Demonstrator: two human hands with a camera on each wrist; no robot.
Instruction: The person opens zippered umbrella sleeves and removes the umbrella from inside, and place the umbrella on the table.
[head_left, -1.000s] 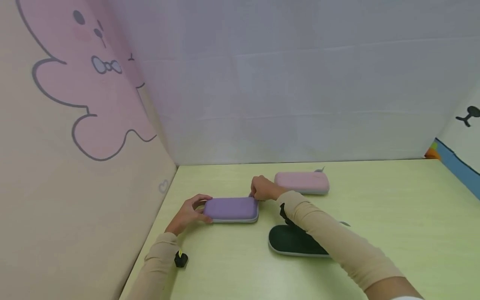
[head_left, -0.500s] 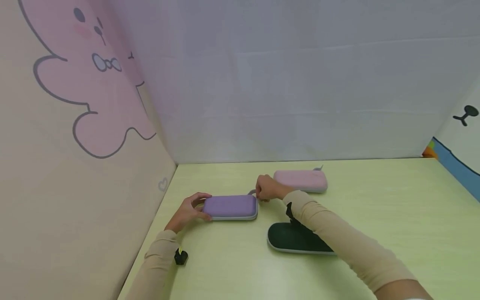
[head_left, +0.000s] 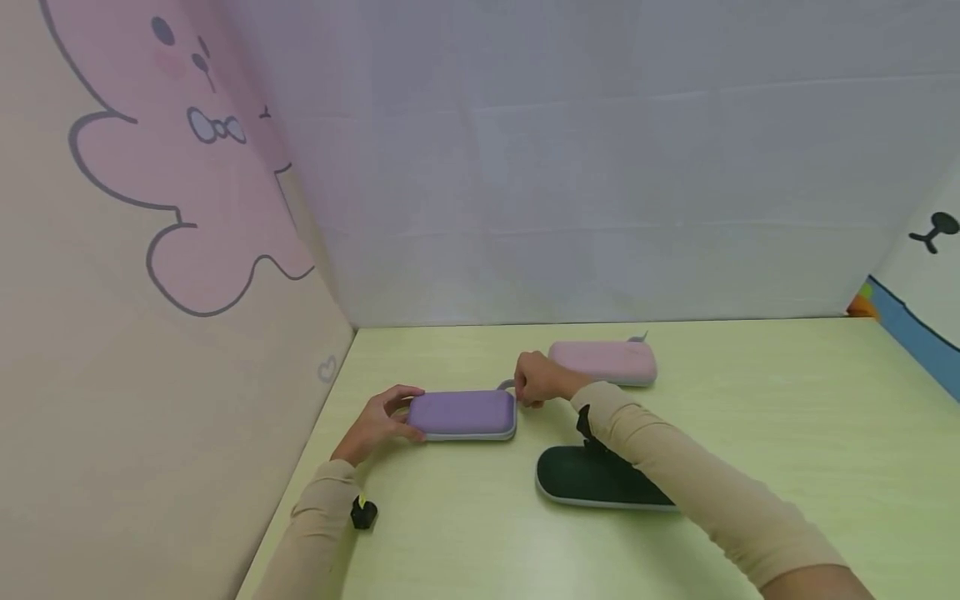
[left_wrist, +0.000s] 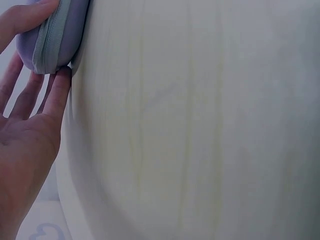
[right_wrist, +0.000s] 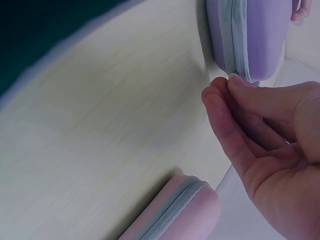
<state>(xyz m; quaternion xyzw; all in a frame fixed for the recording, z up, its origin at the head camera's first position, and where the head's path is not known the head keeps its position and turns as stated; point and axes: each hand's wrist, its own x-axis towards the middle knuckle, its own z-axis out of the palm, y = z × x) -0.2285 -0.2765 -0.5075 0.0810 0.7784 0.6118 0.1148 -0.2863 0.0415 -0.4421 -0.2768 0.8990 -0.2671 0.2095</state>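
A purple zippered case (head_left: 462, 414) lies on the table, lid up and closed as far as I can see. My left hand (head_left: 378, 425) grips its left end, thumb at the near side and fingers at the far side. At the right end, thumb and fingertips of my right hand (head_left: 542, 379) pinch together beside the grey zipper (right_wrist: 240, 40); the zipper pull between them is hidden. A grey strap (head_left: 506, 384) loops from the case's far right corner toward that hand. Just behind the right hand lies a pink case (head_left: 606, 362).
A dark green case (head_left: 600, 477) lies nearer to me, partly under the right forearm. The pale yellow table (head_left: 787, 433) meets a white curtain (head_left: 570, 208) at the back and a cream wall (head_left: 150, 433) on the left.
My right hand has moved slightly right from the purple case's far right corner, and the grey strap has come into view. The left hand keeps its grip; the case lies about where it was.
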